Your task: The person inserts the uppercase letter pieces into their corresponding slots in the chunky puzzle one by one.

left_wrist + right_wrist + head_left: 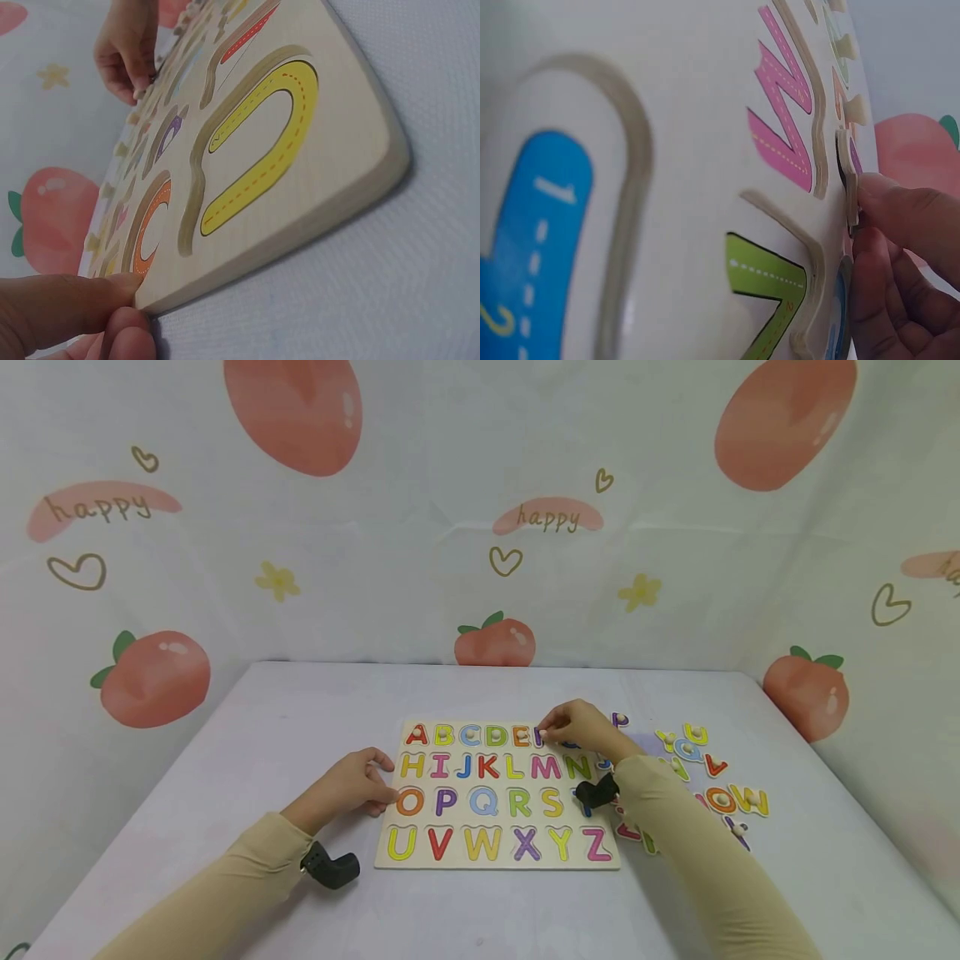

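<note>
A wooden alphabet puzzle board (495, 816) lies on the table, with coloured letters printed in its recesses. Knobbed pieces A (417, 735) to E sit in the top row. My right hand (581, 727) pinches the purple letter F piece (853, 176) between thumb and fingers, right over the top row beside E. In the right wrist view that piece stands a little tilted off the board's face. At the board's left edge, near the orange O, my left hand (360, 783) grips the rim, thumb (112, 289) on top and curled fingers against the side.
Loose knobbed letter pieces lie scattered right of the board, among them an orange O (721, 801), a yellow W (750, 800) and a red V (716, 765). Some are partly hidden by my right forearm. A fruit-printed cloth (412, 568) hangs behind the table.
</note>
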Motion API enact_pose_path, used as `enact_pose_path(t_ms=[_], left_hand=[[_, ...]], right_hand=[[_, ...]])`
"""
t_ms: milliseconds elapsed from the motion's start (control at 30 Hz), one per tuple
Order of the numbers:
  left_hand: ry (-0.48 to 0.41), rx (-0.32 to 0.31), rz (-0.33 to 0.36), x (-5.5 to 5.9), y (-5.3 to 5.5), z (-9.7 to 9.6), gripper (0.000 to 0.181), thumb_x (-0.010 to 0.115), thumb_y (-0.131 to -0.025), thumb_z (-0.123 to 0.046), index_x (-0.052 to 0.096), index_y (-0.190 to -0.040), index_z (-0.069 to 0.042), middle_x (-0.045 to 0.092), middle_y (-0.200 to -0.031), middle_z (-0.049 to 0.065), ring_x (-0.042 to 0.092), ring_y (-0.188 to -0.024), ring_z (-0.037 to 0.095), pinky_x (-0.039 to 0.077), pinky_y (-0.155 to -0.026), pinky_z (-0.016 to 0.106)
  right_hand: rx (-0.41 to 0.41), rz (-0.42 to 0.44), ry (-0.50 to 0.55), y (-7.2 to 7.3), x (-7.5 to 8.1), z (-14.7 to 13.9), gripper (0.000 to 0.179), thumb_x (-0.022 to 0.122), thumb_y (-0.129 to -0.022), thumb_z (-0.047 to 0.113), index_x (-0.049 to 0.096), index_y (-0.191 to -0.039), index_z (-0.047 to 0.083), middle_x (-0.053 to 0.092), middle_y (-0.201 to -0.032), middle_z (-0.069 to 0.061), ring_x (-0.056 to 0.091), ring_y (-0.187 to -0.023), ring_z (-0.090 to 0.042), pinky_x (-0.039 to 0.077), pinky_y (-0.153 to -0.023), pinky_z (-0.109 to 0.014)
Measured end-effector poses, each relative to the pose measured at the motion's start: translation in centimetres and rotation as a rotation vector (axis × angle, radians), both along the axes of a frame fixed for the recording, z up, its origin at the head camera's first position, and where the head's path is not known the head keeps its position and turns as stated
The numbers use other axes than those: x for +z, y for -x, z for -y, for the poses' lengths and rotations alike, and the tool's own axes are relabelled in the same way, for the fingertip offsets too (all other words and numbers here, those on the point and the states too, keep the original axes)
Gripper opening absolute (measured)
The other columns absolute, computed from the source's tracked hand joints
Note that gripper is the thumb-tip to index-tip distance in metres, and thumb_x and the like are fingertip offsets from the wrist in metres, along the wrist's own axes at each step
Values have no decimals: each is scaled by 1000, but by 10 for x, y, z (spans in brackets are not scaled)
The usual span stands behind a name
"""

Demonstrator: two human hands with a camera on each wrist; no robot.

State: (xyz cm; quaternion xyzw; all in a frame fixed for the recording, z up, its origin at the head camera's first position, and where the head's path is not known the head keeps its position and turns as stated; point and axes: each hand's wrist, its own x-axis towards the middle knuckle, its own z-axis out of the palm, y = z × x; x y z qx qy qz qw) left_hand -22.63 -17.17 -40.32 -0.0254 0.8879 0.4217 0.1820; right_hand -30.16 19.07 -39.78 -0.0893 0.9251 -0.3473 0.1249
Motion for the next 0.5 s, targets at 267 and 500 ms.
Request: enact_pose_path(t_ms=[267,500], left_hand=[[-5,1,-1,-1,1,0,47,78,-77,-7,51,-116,-1,62,-71,6,58,-55,12,52,-54,22],[-4,-6,-5,0,-1,0,47,78,-77,-7,51,-115,0,62,-71,7,59,-55,12,53,-54,23]], right_hand=[[-1,5,-16,-2,5,1,13,69,-90,17,72,-100,10,71,-95,-5,59,-80,-15,50,-74,-26],[7,5,-24,-1,5,2,12,68,-90,16,72,-99,9,71,-94,-5,59,-79,-14,50,-73,-27]])
